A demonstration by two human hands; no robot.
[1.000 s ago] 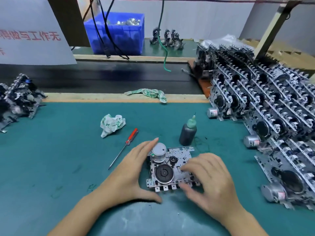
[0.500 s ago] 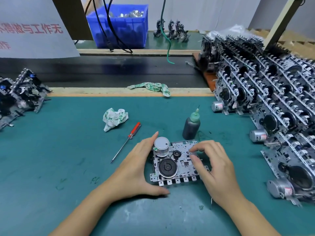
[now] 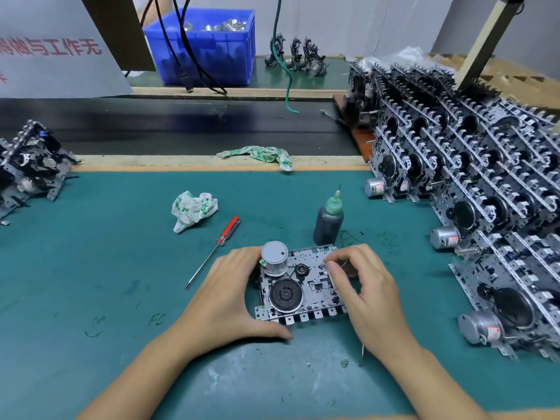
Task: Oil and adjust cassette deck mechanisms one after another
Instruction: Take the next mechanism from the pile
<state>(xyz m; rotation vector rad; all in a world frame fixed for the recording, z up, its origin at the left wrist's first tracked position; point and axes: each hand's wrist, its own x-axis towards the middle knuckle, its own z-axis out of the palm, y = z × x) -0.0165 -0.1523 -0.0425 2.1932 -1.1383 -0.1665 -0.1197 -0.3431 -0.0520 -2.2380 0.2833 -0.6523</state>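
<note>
Lying flat near the teal mat's [image 3: 91, 268] front edge, the silver stamped-metal cassette deck mechanism [image 3: 303, 286] looks light, stiff and sharp-edged, best held by its rim as the left hand [image 3: 224, 298] cups its side while the right hand [image 3: 363, 286] pinches something small at its far right corner.

Matt teal mat on the counter [image 3: 91, 268], scuffed and stained, worn pale at the near edge. The cassette deck mechanism [image 3: 303, 286] is stamped bright metal, its motor can [image 3: 274, 257] brushed and shiny, the flywheel [image 3: 286, 294] dull black. Oil bottle [image 3: 328, 221]: dark, slightly glossy plastic with a pale green cap. Screwdriver [image 3: 216, 248] has a glossy red plastic handle and a thin steel shaft. Crumpled printed cloth [image 3: 194, 210], soft and matt. Blue crate [image 3: 209, 47] is smooth plastic. Stacked mechanisms [image 3: 485, 177] glint metallic.
</note>
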